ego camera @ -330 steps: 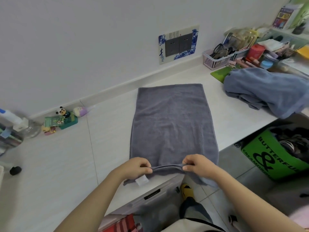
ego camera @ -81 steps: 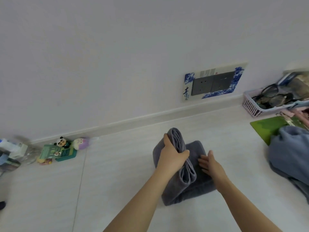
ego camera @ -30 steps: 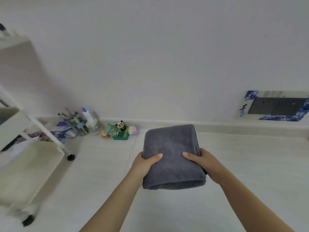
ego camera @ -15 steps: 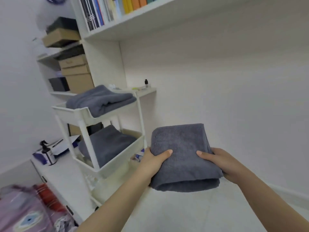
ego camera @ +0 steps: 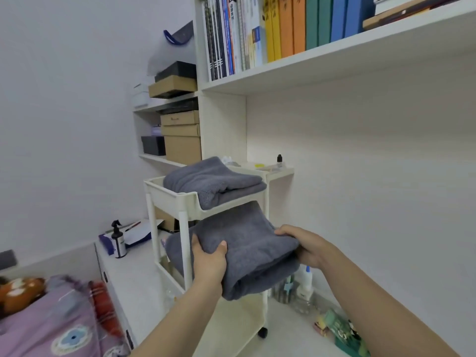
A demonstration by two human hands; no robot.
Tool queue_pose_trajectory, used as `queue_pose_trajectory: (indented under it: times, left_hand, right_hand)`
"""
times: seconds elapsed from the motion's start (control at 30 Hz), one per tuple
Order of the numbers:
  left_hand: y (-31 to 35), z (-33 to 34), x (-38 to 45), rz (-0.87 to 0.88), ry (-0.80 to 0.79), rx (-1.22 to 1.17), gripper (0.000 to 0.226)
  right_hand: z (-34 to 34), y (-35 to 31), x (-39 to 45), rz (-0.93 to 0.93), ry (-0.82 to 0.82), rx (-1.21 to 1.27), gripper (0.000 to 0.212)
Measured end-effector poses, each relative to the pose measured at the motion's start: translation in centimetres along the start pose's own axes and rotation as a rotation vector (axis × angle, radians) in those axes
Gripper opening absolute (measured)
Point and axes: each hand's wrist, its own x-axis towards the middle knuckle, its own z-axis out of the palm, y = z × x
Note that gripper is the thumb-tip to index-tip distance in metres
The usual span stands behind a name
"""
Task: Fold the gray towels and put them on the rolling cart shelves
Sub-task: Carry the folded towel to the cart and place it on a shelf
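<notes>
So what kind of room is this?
Probably a bedroom or study at home: a shelf of books, stacked boxes, patterned bedding, and a rolling cart holding a folded gray towel.

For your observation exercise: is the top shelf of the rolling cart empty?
No, a folded gray towel already lies on the cart's top shelf.

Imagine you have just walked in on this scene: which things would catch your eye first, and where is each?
First, the thick folded gray towel at centre, gripped by the left hand and right hand in front of the white plastic rolling cart. Next, another folded gray towel lying on the cart's top shelf. Above, a row of colourful upright books lines the white wall shelf.
</notes>
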Motion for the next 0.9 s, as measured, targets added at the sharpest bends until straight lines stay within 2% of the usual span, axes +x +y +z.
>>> queue_pose_trajectory:
  times: [0.03, 0.1, 0.17, 0.3, 0.4, 0.5, 0.73, 0.8, 0.9]
  left_hand:
    - [-0.2, 0.2, 0.8, -0.002, 0.053, 0.012, 0.060]
    - [-0.6, 0.6, 2.2, 0.014, 0.153, 0.002, 0.047]
    - [-0.1, 1.2, 3.3, -0.007, 0.274, -0.026, 0.041]
    - [0.1, 1.5, 5.7, 0.029, 0.404, 0.100, 0.065]
    - [-0.7, 0.9, 6.8, -0.014, 0.497, 0.172, 0.066]
    - [-2.6, 0.5, 7.0, -0.136, 0.503, 0.267, 0.071]
    - [-3.4, 0.3, 7.2, -0.172, 0.464, 0.382, 0.074]
    - [-3.2, 0.5, 6.4, -0.112, 0.453, 0.500, 0.074]
    - [-3.9, 0.9, 5.0, 0.085, 0.350, 0.788, 0.074]
  right_hand:
    - [0.1, -0.6, 1.3, -0.012, -0.016, -0.001, 0.018]
    - [0.3, -1.4, 3.4, -0.053, -0.033, -0.021, 0.034]
    - [0.7, -1.8, 5.7, -0.108, -0.056, -0.088, 0.038]
    - [2.1, -1.5, 9.9, -0.234, -0.004, -0.158, 0.045]
    - [2.8, 0.3, 12.1, -0.274, 0.009, -0.233, 0.050]
    - [3.3, 2.3, 12.8, -0.297, 0.009, -0.375, 0.048]
    - [4.5, 3.7, 13.0, -0.389, 0.101, -0.635, 0.044]
    - [4.4, 4.1, 12.1, -0.413, 0.159, -0.671, 0.042]
    - [4.2, 4.6, 10.2, -0.433, 0.216, -0.616, 0.043]
